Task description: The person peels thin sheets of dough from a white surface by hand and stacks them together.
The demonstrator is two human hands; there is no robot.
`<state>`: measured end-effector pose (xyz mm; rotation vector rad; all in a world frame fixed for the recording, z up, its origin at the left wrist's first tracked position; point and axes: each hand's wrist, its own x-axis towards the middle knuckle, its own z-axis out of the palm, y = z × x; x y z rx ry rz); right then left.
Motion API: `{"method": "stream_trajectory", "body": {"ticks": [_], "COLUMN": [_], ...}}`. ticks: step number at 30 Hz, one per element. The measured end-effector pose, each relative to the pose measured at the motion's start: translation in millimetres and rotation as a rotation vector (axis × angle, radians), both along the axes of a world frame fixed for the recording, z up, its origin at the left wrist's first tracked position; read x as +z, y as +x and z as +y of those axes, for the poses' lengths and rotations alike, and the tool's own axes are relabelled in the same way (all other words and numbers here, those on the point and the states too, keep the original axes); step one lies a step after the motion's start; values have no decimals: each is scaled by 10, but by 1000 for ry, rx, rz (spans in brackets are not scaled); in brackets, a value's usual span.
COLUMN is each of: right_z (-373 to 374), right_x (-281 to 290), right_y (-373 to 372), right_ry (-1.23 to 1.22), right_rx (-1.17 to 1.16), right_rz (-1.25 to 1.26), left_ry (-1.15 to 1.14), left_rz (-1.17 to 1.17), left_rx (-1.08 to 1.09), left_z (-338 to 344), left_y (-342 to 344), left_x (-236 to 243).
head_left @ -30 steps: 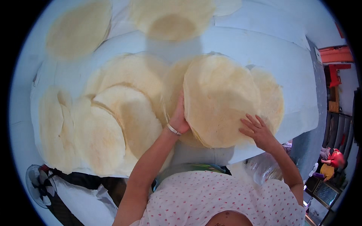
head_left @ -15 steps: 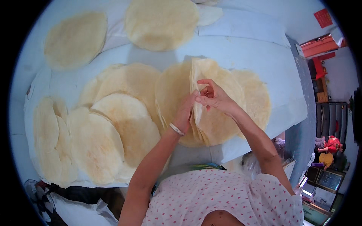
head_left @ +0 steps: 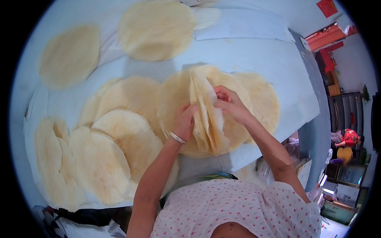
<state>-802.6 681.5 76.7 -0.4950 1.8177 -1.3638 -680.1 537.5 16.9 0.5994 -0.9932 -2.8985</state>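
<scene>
Several thin, round, pale-yellow flatbreads lie on a table covered in white cloth. In front of me, some flatbreads (head_left: 203,115) are lifted into upright folds, their edges fanned slightly apart. My left hand (head_left: 185,123), with a white bracelet at the wrist, is closed on the left side of these folds. From the right, my right hand (head_left: 233,106) pinches the edge of the rightmost raised flatbread (head_left: 214,119) between thumb and fingers. Beneath both hands, more flatbreads (head_left: 170,95) lie flat and overlap.
Overlapping flatbreads (head_left: 100,164) cover the left of the white cloth (head_left: 274,55). Two separate round ones, a left one (head_left: 70,55) and a middle one (head_left: 156,29), lie at the far side. Clear plastic bags (head_left: 265,168) sit below the right edge. A person in red (head_left: 349,138) is far off to the right.
My right hand has drawn away from my left, and the rightmost flatbread has come apart from the other folds. The view has shifted slightly.
</scene>
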Motion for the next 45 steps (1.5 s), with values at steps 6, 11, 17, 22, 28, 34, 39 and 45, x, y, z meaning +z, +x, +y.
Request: {"method": "stream_trajectory", "body": {"ticks": [6,11,17,22,28,34,39,45], "right_z": [-59,-153,15,468,1325,1709,2246,1434], "right_x": [-61,353,-26,66,880,1538,2663,2654], "right_y": [113,36,-145,-581,-1010,-1303,-1831,-2397], "right_ry": [82,239,204,-58,-233,-128,7,374], "right_rx": [-46,72,-46,-179,-474,-420,-317,-204], "right_rz": [312,151,539,220,46,241,492,974], "left_ry": [-655,-429,-612,-433,-341,-419,-414,-482], "left_rz": [-157,-102,-26,13,-19,-395,-23,-29], "left_rx": [-118,-52,-79,-127,-145,195,-29,-15], "left_z": [90,-100,-229,-671,-684,-1066,-855,-1388], "left_y": [-206,-137,-83,26,-83,127,-265,-263], "left_x": [180,167,-67,-238,-217,-892,-301,142]}}
